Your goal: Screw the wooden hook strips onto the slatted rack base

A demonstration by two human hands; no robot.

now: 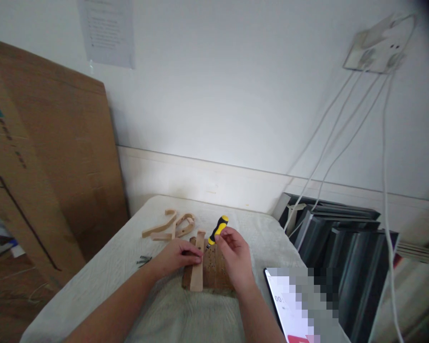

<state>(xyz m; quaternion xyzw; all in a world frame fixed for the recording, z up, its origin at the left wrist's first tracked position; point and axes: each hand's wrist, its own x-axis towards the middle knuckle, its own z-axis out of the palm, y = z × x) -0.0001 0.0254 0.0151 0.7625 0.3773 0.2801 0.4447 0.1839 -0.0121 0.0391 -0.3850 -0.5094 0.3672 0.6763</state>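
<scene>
In the head view, the right hand [235,245] grips a black-and-yellow screwdriver [217,231] slanting down leftward toward a wooden strip [197,278], which runs near-to-far beneath the nearer left hand [178,253], whose fingertips touch it, any pinch unclear.

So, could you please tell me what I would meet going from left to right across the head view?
Cardboard box, small dark pieces, left hand, pale wooden strip, yellow-and-black screwdriver, right hand, lit screen, wall socket.
</scene>
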